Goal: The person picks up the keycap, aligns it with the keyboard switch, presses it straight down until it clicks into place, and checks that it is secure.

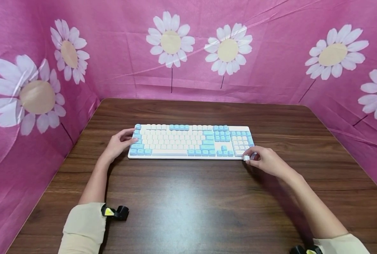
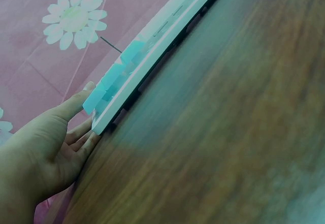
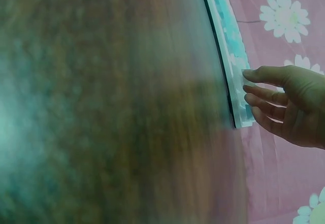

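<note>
A white and light blue keyboard lies across the wooden table. At its left end, my left hand holds the edge. In the left wrist view the thumb of that hand lies over the blue corner keys, the other fingers against the keyboard's side. My right hand is at the keyboard's lower right corner, pinching a small white keycap between thumb and fingertips. In the right wrist view the right hand is beside the keyboard's end, its other fingers loosely bent.
The brown wooden table extends in front of and behind the keyboard. Pink cloth with daisies hangs around its back and sides. Black wrist cameras sit at both sleeves.
</note>
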Tool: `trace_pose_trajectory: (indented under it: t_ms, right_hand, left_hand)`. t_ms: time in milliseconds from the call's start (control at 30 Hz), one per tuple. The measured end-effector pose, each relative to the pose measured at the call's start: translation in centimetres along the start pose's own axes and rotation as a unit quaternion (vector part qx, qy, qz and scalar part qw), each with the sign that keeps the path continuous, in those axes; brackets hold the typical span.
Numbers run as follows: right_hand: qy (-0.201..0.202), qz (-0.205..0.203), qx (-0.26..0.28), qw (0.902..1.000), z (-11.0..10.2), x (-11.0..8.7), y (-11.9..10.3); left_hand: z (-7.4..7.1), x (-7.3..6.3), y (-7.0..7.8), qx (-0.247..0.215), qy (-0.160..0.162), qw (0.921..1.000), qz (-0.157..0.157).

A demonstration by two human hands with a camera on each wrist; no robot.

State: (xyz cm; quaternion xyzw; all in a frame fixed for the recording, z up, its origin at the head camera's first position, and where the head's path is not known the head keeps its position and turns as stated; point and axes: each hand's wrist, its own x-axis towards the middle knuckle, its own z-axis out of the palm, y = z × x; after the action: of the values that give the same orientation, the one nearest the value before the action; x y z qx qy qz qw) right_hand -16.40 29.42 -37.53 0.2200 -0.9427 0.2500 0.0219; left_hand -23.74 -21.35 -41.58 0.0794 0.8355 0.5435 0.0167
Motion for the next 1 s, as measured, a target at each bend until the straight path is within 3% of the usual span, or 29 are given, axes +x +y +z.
trace_pose_trajectory:
  t_ms: [1000]
  right_hand:
    - [0.042,-0.004,-0.038,0.9984,-0.7,0.5,1.3]
  left_hand:
    - [0.0,0.1,0.0,0.001,-0.002,1.0,-0.005]
